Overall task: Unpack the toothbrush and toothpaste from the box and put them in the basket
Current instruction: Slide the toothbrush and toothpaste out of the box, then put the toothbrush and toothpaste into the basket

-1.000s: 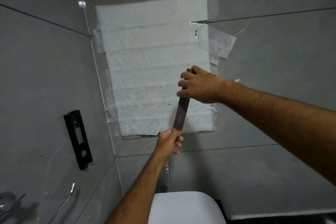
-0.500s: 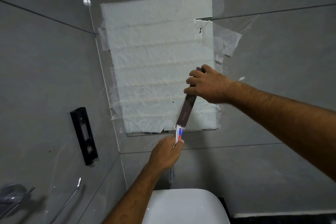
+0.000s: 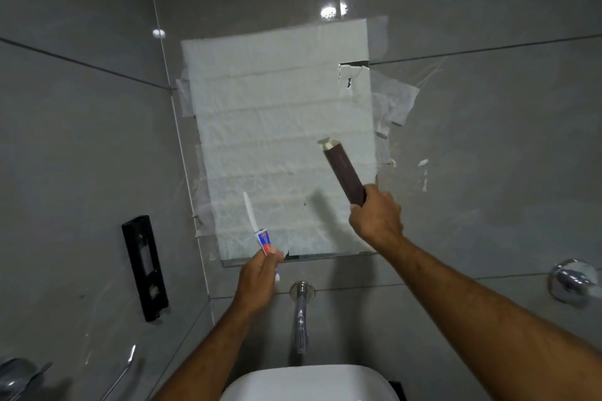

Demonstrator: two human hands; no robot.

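Note:
My right hand (image 3: 376,218) grips the lower end of a long dark brown box (image 3: 344,174), which tilts up to the left with its open pale flap at the top. My left hand (image 3: 257,280) pinches a small blue, red and white toothpaste tube (image 3: 263,240) together with a thin white toothbrush (image 3: 250,210) that sticks up past the tube. Both items are out of the box and a clear gap separates them from it. No basket is in view.
A paper-covered mirror (image 3: 277,140) hangs on the grey tiled wall. Under it are a chrome tap (image 3: 301,319) and a white basin (image 3: 309,384). A black wall holder (image 3: 145,267) is at the left, chrome fittings (image 3: 570,282) at the right.
My left hand has drawn the toothpaste and toothbrush fully out of the box and moved down-left. My right hand has slid to the box's lower end and swung it to the right.

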